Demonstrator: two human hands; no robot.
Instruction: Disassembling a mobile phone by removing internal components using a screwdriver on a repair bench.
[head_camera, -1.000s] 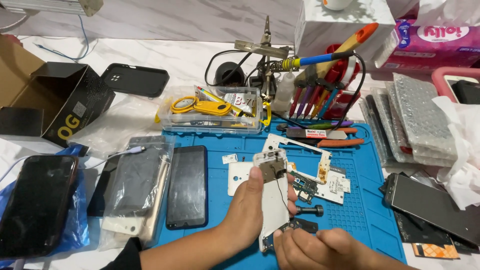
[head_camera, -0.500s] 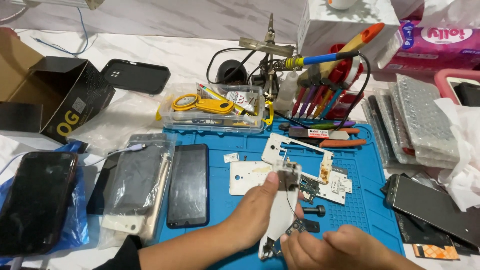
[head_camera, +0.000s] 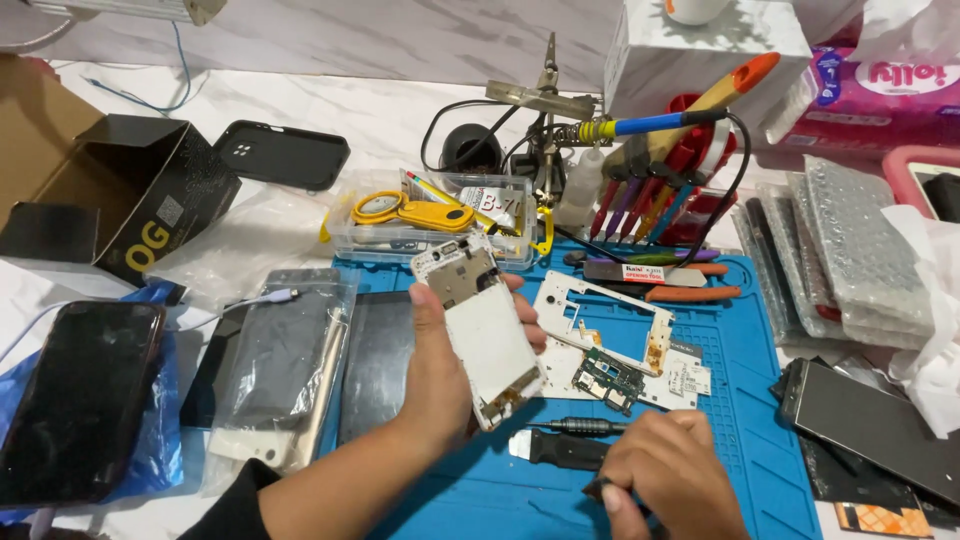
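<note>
My left hand (head_camera: 440, 375) grips an opened white phone body (head_camera: 480, 325) and holds it upright over the blue work mat (head_camera: 745, 400), its bare inner side facing me. My right hand (head_camera: 665, 480) is curled low on the mat near the front edge, fingers closed on a small dark part that I cannot make out. Just beside it lies a black screwdriver (head_camera: 575, 427) and a dark flat tool (head_camera: 560, 452). A white phone mid-frame (head_camera: 600, 310) and a green circuit board (head_camera: 608, 378) rest on the mat to the right of the held phone.
Several phones and screens lie at the left (head_camera: 80, 400), some in plastic bags (head_camera: 275, 365). A clear parts tray (head_camera: 430, 225), a soldering stand (head_camera: 545, 100) and a red tool holder (head_camera: 660, 190) stand at the back. Bubble-wrapped parts (head_camera: 850, 250) and a dark screen (head_camera: 870, 425) sit right.
My left hand has lifted the white phone body up and leftward off the mat. My right hand has dropped lower and to the right, away from the phone.
</note>
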